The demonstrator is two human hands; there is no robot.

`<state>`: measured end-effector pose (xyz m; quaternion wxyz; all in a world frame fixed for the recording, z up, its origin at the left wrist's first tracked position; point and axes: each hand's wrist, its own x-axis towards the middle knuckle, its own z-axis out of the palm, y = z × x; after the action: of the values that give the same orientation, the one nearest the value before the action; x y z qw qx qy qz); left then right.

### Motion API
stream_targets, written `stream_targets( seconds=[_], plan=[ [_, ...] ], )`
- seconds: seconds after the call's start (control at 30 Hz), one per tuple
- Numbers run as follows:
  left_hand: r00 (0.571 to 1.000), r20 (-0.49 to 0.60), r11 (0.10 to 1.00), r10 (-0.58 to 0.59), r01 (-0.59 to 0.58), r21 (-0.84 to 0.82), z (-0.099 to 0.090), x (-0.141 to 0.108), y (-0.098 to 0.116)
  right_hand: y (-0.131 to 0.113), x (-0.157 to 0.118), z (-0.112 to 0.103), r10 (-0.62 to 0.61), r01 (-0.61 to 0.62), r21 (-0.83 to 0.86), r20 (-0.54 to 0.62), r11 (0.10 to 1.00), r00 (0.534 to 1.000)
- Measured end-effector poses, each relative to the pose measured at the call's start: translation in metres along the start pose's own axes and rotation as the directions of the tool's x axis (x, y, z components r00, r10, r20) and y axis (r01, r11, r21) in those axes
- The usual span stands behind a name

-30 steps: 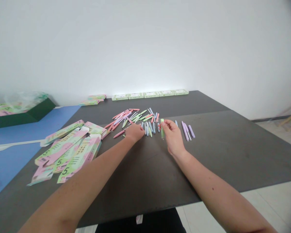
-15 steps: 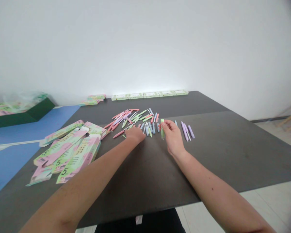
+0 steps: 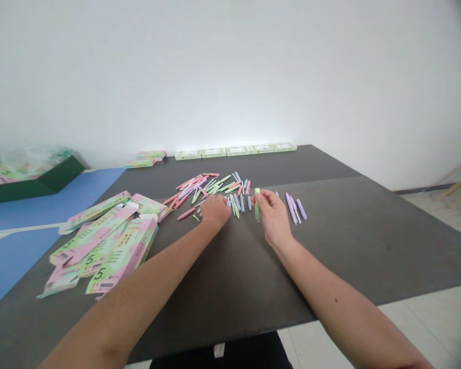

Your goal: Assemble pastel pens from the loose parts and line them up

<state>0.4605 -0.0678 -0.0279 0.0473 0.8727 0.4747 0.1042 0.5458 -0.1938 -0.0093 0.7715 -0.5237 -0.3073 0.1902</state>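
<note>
My right hand [image 3: 273, 215] pinches a green pen barrel [image 3: 257, 205] upright between thumb and fingers, just above the dark table. To its left, my left hand [image 3: 215, 209] rests low at the near edge of a loose pile of pen parts [image 3: 197, 187], fingers curled. Whatever those fingers hold, if anything, is hidden. Blue pen parts [image 3: 242, 203] and a slim green piece [image 3: 236, 209] lie between the two hands. Beyond my right hand are several purple pen parts [image 3: 292, 207] with a white refill [image 3: 298, 217] among them.
Flattened pink-and-green cartons [image 3: 119, 256] overlap at the left of the dark table [image 3: 330, 246]. Several boxes [image 3: 238, 150] line the wall at the back, with a small stack of boxes [image 3: 146, 158] beside them. A dark green bin [image 3: 42, 184] stands on the blue surface [image 3: 96, 187] at far left.
My left hand has turned and drawn up slightly, its fingers more curled. My right hand holds the green pen barrel in much the same place.
</note>
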Motion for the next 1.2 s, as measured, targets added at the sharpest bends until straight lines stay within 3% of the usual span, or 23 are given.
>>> stream_targets(
  seconds=[0.63, 0.9, 1.03, 1.1, 1.2],
  plan=[
    [0.995, 0.085, 0.982, 0.051, -0.065, 0.175, -0.004, -0.004, 0.024, 0.001, 0.001, -0.001, 0.001, -0.001, -0.004, -0.004, 1.000, 1.000],
    [0.996, 0.085, 0.985, 0.034, -0.048, 0.164, -0.022, -0.006, 0.008, 0.001, 0.002, -0.002, 0.021, -0.021, 0.002, 0.008, 1.000, 1.000],
    [0.984, -0.011, 0.984, 0.179, -0.179, 0.021, -0.042, -0.028, -0.008, 0.001, 0.002, 0.000, 0.076, -0.077, 0.011, 0.078, 0.997, 0.994],
    [0.948, -0.101, 0.946, 0.300, -0.310, -0.096, -0.050, -0.042, -0.014, 0.000, 0.000, 0.001, 0.126, -0.131, 0.019, 0.152, 0.991, 0.980],
    [0.900, -0.158, 0.893, 0.406, -0.428, -0.140, -0.056, -0.060, -0.019, -0.001, -0.005, 0.003, 0.171, -0.190, 0.042, 0.282, 0.981, 0.944]
  ],
)
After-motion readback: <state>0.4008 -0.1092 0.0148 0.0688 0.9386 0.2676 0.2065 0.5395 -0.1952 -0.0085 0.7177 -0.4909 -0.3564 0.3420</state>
